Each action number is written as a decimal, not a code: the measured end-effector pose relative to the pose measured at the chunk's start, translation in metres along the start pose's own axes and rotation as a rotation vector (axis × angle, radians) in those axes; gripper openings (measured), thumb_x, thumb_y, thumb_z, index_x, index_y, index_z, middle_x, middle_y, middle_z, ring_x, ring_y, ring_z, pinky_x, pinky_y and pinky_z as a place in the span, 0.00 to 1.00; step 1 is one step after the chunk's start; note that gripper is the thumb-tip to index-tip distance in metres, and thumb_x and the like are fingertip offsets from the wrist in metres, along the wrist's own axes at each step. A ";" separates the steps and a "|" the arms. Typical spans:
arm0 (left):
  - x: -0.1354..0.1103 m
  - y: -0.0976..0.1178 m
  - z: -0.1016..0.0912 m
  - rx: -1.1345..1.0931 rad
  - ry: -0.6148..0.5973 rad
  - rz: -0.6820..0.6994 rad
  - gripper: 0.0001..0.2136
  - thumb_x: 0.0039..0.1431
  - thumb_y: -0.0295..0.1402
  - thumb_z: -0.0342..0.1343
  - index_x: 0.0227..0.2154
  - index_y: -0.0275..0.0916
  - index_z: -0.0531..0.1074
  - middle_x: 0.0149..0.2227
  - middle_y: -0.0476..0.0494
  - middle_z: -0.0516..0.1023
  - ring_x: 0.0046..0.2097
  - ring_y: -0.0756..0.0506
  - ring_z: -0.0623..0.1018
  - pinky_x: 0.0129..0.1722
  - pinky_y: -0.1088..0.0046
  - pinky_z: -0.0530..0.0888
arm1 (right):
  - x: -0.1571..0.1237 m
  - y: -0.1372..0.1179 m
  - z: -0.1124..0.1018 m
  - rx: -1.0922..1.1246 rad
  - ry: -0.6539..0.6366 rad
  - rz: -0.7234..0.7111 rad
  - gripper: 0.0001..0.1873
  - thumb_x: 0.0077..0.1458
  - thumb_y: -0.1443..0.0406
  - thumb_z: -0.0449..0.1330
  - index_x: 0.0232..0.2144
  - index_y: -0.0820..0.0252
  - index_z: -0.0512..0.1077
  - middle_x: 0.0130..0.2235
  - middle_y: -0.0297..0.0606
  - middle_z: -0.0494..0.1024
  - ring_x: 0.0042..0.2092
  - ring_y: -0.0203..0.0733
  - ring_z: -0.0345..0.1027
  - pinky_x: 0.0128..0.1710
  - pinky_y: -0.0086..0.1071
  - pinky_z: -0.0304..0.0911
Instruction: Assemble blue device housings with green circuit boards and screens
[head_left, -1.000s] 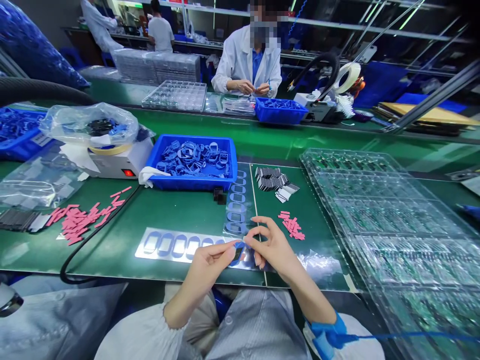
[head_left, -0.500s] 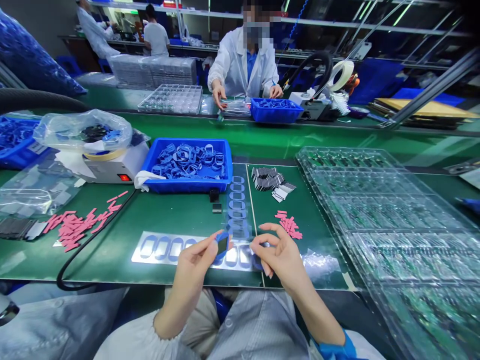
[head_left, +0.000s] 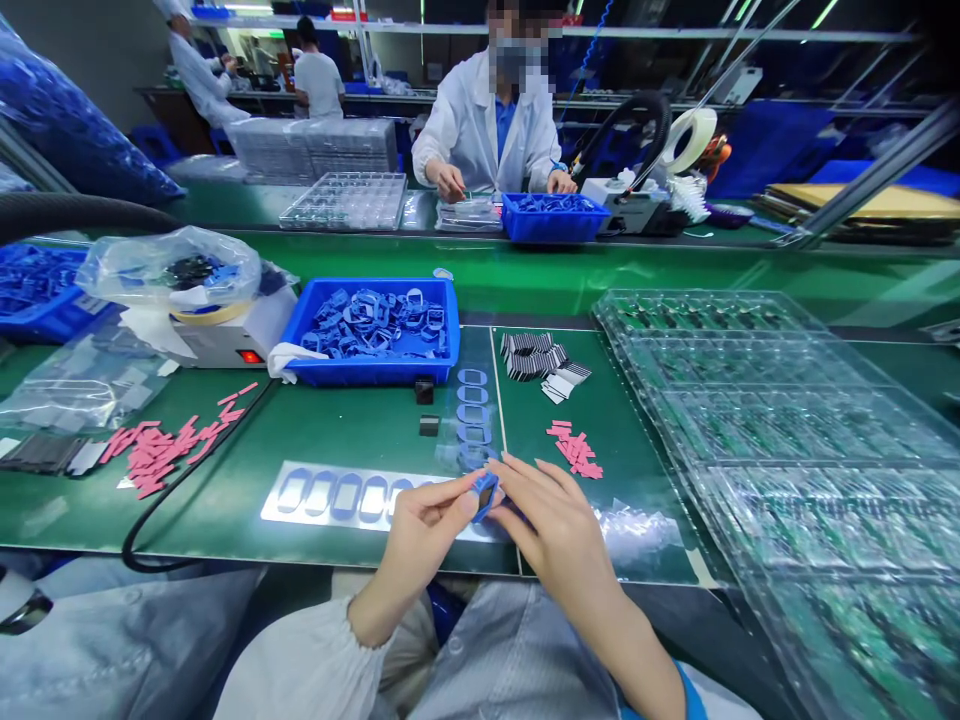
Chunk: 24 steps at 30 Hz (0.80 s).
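Between both hands, above the front of the green bench, is a small blue plastic housing (head_left: 486, 494) with a dark window. My left hand (head_left: 422, 525) pinches its left side with thumb and fingertips. On its right side, the fingertips of my right hand (head_left: 556, 520) grip the edge, the other fingers partly bent. Beneath them lies a shiny strip (head_left: 271, 505) bearing a row of blue oval frames, its right part covered by my hands. Just behind, a clear sheet carries a column of blue oval frames (head_left: 473, 412).
A blue bin (head_left: 375, 378) full of blue parts stands behind. Pink strips (head_left: 161, 455) lie left, more pink strips (head_left: 574, 450) and black-and-white pieces (head_left: 536, 357) right. Clear trays (head_left: 705, 455) of circuit boards fill the right side. A black cable (head_left: 199, 465) crosses the left. A co-worker (head_left: 491, 130) sits opposite.
My left hand has moved right with the blue housing, and my right hand has come in to touch it. The co-worker's hand opposite has drawn back from the bench edge.
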<state>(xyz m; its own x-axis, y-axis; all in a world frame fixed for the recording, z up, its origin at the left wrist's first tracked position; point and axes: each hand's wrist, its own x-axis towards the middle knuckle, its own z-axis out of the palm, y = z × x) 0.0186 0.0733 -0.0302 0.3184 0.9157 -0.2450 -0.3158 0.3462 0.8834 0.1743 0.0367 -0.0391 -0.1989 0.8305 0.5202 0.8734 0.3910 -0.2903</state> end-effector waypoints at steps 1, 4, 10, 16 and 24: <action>0.000 0.000 0.000 0.007 -0.001 0.004 0.15 0.42 0.42 0.68 0.33 0.41 0.82 0.36 0.38 0.84 0.39 0.39 0.83 0.44 0.65 0.77 | 0.001 0.000 -0.001 -0.022 0.002 -0.031 0.15 0.64 0.65 0.49 0.48 0.64 0.70 0.46 0.44 0.79 0.51 0.47 0.71 0.49 0.44 0.64; 0.000 -0.001 -0.001 0.024 -0.003 0.009 0.18 0.44 0.45 0.66 0.36 0.39 0.81 0.37 0.37 0.84 0.40 0.37 0.82 0.45 0.62 0.77 | 0.002 -0.001 -0.004 -0.068 -0.005 -0.117 0.16 0.64 0.65 0.49 0.50 0.66 0.69 0.48 0.46 0.78 0.51 0.48 0.71 0.48 0.43 0.65; -0.005 -0.002 -0.004 0.055 -0.032 -0.002 0.19 0.46 0.46 0.64 0.37 0.37 0.81 0.39 0.35 0.83 0.44 0.35 0.81 0.49 0.58 0.74 | -0.001 0.003 -0.007 -0.002 -0.045 -0.048 0.16 0.63 0.67 0.50 0.50 0.61 0.71 0.48 0.44 0.78 0.50 0.48 0.72 0.46 0.42 0.67; -0.022 -0.011 -0.019 0.090 -0.053 -0.059 0.18 0.47 0.43 0.64 0.37 0.36 0.81 0.36 0.33 0.83 0.38 0.35 0.83 0.44 0.57 0.77 | -0.012 0.023 0.000 0.447 -0.057 0.452 0.17 0.54 0.54 0.60 0.44 0.53 0.76 0.41 0.41 0.81 0.39 0.48 0.76 0.40 0.40 0.71; -0.061 0.017 -0.024 0.231 -0.015 0.100 0.08 0.50 0.29 0.63 0.34 0.44 0.81 0.39 0.42 0.83 0.44 0.39 0.81 0.64 0.53 0.50 | -0.003 0.014 0.004 1.141 0.346 0.782 0.17 0.53 0.53 0.60 0.44 0.49 0.73 0.46 0.39 0.78 0.46 0.48 0.74 0.52 0.48 0.63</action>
<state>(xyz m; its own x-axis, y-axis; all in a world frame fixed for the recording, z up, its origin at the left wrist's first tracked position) -0.0278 0.0284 -0.0101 0.3092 0.9395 -0.1474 -0.1338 0.1964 0.9713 0.1848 0.0417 -0.0479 0.4215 0.9057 0.0453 -0.1577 0.1223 -0.9799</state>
